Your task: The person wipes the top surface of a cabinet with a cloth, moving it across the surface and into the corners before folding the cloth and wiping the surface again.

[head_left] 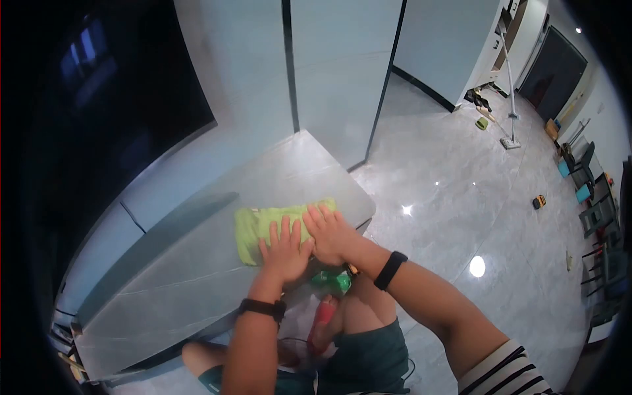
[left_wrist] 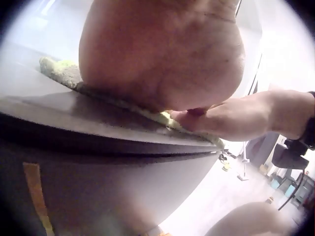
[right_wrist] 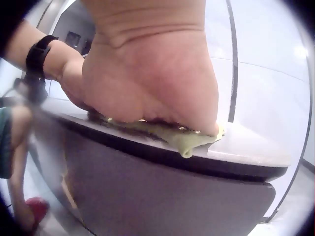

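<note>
A yellow-green cloth (head_left: 249, 234) lies spread on the grey marbled top (head_left: 197, 263) of a low cabinet. My left hand (head_left: 286, 253) rests on the cloth, palm down, with its fingers straight and spread. Beside it, my right hand (head_left: 331, 236) presses flat on the cloth's right part, the two thumbs close together. In the left wrist view, the cloth (left_wrist: 61, 69) shows thin under the heel of the hand, near the cabinet's edge. A fold of the cloth (right_wrist: 186, 146) sticks out over that edge in the right wrist view.
A shiny green item (head_left: 334, 282) sits below the hands, by the person's knee. Behind the cabinet are pale wall panels (head_left: 342, 72) and a large dark screen (head_left: 118, 85). On the floor to the right stand a mop (head_left: 510, 118) and several chairs (head_left: 596, 214).
</note>
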